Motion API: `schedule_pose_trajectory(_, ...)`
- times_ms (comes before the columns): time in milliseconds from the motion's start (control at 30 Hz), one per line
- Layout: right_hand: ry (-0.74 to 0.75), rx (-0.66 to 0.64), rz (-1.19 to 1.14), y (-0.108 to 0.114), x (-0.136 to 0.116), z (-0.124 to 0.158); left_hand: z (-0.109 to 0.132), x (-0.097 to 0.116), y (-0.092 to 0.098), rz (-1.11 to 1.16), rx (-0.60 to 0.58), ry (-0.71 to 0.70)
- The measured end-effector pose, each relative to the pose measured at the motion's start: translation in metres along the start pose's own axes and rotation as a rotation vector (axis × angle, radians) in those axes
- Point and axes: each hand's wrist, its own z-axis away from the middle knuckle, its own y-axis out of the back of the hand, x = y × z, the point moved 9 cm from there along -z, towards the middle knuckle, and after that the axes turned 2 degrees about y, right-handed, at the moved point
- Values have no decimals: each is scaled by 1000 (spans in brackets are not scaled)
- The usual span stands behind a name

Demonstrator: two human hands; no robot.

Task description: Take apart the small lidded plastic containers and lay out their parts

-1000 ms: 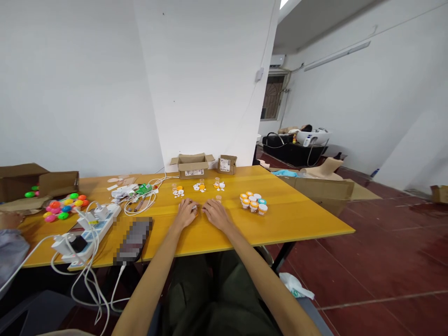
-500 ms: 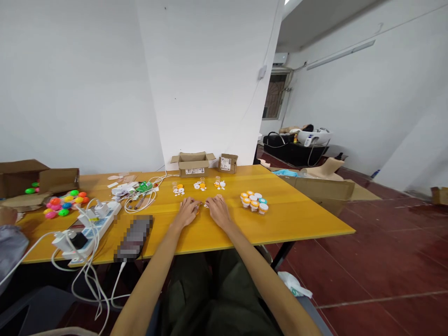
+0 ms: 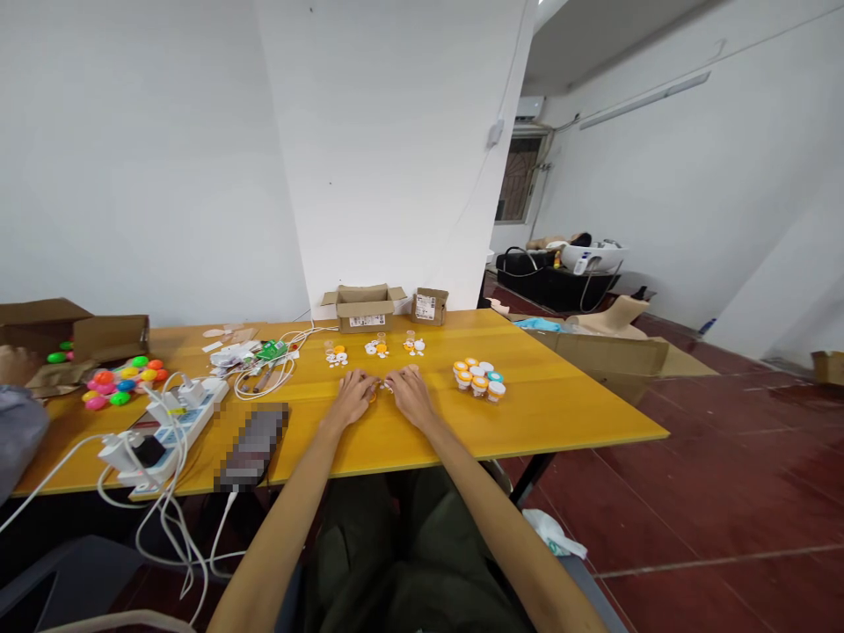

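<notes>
Over the wooden table, my left hand and my right hand face each other with fingers curled down and pinched. A small orange ring-like piece shows by the fingertips of the left hand. Small white pieces show at the right fingertips; the fingers hide most of what is held. Beyond my hands lie three groups of small parts, each with a clear cup: a left group, a middle group and a right group. Several lidded cups stand together to the right, with orange, white and teal lids.
Two cardboard boxes, an open one and a smaller one, stand by the wall. To the left are a phone, a power strip with cables, colourful balls and another person's hand at a box.
My hands stay almost in place, still pinched. At the far left, the other person's hand and sleeve have moved up toward the cardboard box.
</notes>
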Motion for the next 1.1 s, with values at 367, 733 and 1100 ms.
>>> schedule_pose_trajectory(367,-10,18,-277,6,2,-2,4,24,10,45,49,-92)
schedule_pose_trajectory(733,-50,-22,-261,0,3,-1,5,35,17,-1,37,-120)
schedule_pose_trajectory(1100,-45,3,-149,5,5,-1,5,38,23,-28,81,-95)
